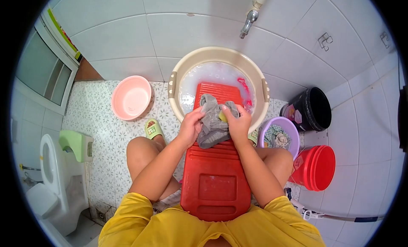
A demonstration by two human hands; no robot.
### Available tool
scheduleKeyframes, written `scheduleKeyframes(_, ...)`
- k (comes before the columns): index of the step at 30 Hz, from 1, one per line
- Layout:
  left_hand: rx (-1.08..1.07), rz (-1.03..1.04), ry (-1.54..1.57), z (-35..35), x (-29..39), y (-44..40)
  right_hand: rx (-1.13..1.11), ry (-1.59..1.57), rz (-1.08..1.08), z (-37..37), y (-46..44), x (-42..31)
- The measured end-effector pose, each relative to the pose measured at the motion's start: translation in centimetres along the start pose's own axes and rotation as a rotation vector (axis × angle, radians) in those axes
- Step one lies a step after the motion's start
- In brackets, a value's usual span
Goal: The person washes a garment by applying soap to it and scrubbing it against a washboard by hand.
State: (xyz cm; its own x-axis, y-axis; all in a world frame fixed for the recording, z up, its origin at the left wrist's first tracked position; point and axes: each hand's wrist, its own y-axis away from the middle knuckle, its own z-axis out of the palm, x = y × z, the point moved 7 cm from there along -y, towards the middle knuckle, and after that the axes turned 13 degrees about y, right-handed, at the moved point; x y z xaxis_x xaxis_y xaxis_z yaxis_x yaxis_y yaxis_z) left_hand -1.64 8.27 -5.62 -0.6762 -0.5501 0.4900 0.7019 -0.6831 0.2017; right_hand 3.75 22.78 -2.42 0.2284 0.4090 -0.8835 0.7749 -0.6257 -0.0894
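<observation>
Over the red ribbed plastic washboard (217, 170), your curled left hand (191, 127) and right hand (239, 122) grip the grey cloth garment (212, 127), so press the small yellow block (222, 116) evenly.

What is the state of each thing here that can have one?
Left hand: closed on gray cloth
Right hand: closed on gray cloth, against yellow piece
Gray cloth: bunched, over red washboard
Red washboard: reaching into beige basin
Beige basin: holding cloudy water
Tap: no flow visible
Purple basin: holding cloths
Black bucket: uncovered
Pink basin: upright
</observation>
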Motion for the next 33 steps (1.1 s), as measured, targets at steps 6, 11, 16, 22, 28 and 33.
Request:
scheduleKeyframes(6, -0.089, -0.074, 0.317, -1.2, 0.1, -0.3, -0.087, -0.519, 0.086, 0.9, -0.1, 1.5)
scheduleKeyframes(11, -0.212, -0.004, 0.213, -0.4, 0.9, -0.4, -0.195, -0.53, 0.095, 1.7, 0.1, 1.4)
scheduleKeyframes(16, -0.05, 0.143, 0.007, -0.1, 1.0, -0.7, -0.221, -0.409, 0.056, 1.7, 0.3, 1.2)
scheduleKeyframes(22, -0.011, 0.175, -0.562, 0.6, 1.1, -0.8, -0.119, -0.004, -0.217, 1.7, 0.3, 1.1)
scheduleKeyframes(28, 0.077, 0.303, -0.598, -0.4, 1.5, -1.1, -0.054, -0.305, 0.143, 0.1, 0.3, 1.8)
scheduleKeyframes(33, 0.094, 0.237, -0.299, -0.8, 1.4, -1.2, 0.002, -0.781, 0.167, -2.2, 0.0, 0.5)
